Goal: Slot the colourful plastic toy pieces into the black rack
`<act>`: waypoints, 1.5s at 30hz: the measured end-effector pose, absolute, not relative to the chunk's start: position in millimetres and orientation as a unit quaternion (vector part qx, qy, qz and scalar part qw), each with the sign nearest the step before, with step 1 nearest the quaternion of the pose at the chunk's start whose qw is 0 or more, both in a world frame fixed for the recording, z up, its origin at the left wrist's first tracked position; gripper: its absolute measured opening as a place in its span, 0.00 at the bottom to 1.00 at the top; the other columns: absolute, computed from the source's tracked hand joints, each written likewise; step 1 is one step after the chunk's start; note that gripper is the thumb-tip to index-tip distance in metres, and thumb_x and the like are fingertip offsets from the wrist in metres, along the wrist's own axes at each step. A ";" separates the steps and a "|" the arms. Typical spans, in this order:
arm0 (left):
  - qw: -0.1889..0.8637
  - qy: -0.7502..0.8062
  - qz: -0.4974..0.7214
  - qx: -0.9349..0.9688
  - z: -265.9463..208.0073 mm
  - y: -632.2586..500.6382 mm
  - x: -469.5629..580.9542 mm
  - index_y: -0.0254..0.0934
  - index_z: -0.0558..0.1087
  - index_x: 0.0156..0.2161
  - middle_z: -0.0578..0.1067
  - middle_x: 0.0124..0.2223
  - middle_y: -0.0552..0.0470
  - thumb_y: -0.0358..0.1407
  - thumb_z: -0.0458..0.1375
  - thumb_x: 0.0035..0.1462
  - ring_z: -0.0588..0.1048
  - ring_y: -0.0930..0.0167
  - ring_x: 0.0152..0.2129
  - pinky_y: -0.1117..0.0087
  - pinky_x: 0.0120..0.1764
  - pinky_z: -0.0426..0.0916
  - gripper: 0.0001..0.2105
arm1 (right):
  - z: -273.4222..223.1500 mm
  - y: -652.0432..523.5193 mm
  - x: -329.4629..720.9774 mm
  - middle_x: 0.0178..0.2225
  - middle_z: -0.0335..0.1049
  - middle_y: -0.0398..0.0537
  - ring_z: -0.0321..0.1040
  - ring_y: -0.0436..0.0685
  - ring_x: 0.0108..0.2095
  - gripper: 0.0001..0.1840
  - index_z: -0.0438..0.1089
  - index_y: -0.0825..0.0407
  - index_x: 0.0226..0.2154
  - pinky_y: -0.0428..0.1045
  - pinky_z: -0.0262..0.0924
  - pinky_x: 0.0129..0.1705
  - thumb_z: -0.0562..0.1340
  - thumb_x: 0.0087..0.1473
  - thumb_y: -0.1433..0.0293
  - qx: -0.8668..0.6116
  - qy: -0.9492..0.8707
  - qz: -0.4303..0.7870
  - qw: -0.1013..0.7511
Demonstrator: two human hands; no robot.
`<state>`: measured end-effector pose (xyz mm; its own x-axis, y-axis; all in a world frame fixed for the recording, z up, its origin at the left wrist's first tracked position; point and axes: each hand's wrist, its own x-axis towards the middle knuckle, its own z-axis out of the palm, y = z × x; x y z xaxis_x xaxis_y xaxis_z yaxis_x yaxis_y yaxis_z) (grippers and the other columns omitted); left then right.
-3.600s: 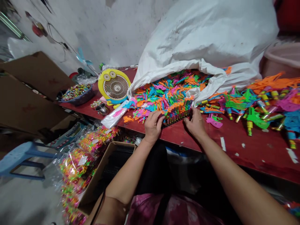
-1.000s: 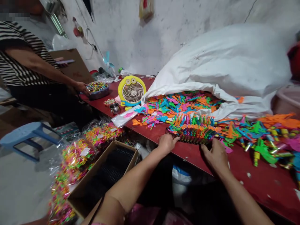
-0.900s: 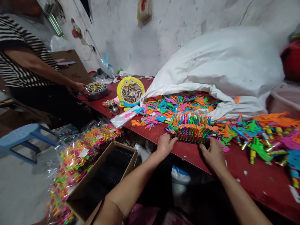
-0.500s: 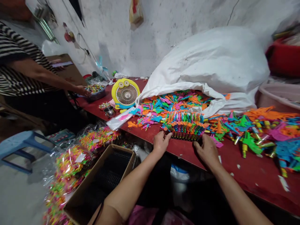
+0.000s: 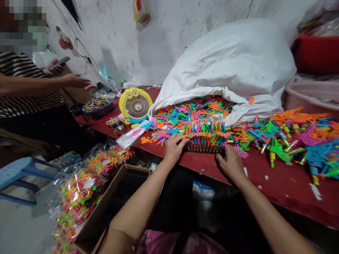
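Between your two hands, in the head view, a slotted black rack (image 5: 202, 152) rests near the front edge of the red table (image 5: 270, 188), filled with a row of multicoloured plastic toys (image 5: 208, 138), orange round ends facing you. Your left hand (image 5: 174, 148) is half-curled at the rack's left end, thumb and fingers drawn together; you cannot tell whether it grips. Your right hand (image 5: 230, 160) is bent around the right end, thumb at the near edge; its hold is also unclear. Just beyond both hands, loose toys spill from a large white sack (image 5: 225, 53). More toys (image 5: 278, 150) lie right of your right hand. Well left of your left hand stand a metal cup (image 5: 119, 127) and a yellow-rimmed fan (image 5: 137, 107); below it sits a cardboard box (image 5: 104, 198) of black racks (image 5: 135, 176). Farther left, a co-worker in a striped top (image 5: 26, 91) holds a phone (image 5: 61, 61).
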<state>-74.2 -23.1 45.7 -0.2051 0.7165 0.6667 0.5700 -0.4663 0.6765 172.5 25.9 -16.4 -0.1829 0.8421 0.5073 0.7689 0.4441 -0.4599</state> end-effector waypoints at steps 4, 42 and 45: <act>0.166 0.499 0.506 0.684 58.9 -6.7 -95.4 0.38 0.81 0.33 0.79 0.32 0.51 0.42 0.64 0.56 0.75 0.71 0.30 0.71 0.35 0.68 0.09 | -16.5 26.5 172.3 0.27 0.55 0.43 0.53 0.57 0.30 0.12 0.48 0.46 0.28 0.52 0.47 0.33 0.56 0.51 0.65 -0.527 -0.768 0.042 0.362; 0.148 0.432 0.311 0.834 101.7 32.9 -114.4 0.36 0.77 0.30 0.74 0.29 0.55 0.33 0.64 0.54 0.72 0.73 0.29 0.73 0.35 0.64 0.03 | -15.6 28.1 172.4 0.27 0.56 0.44 0.53 0.57 0.30 0.13 0.49 0.47 0.28 0.52 0.47 0.33 0.57 0.49 0.62 -0.536 -0.778 0.033 0.326; 0.195 0.438 0.306 0.823 101.7 38.2 -114.4 0.36 0.77 0.30 0.74 0.27 0.56 0.34 0.64 0.53 0.72 0.74 0.27 0.74 0.33 0.64 0.03 | -14.1 27.2 172.5 0.27 0.55 0.43 0.53 0.57 0.30 0.13 0.49 0.46 0.28 0.52 0.47 0.33 0.57 0.49 0.62 -0.538 -0.778 0.037 0.323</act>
<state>-114.4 38.2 101.7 0.4291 0.8395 0.3333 0.6010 -0.5409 0.5884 172.5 27.2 -14.1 -0.2133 0.8604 0.4629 0.8127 0.4192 -0.4047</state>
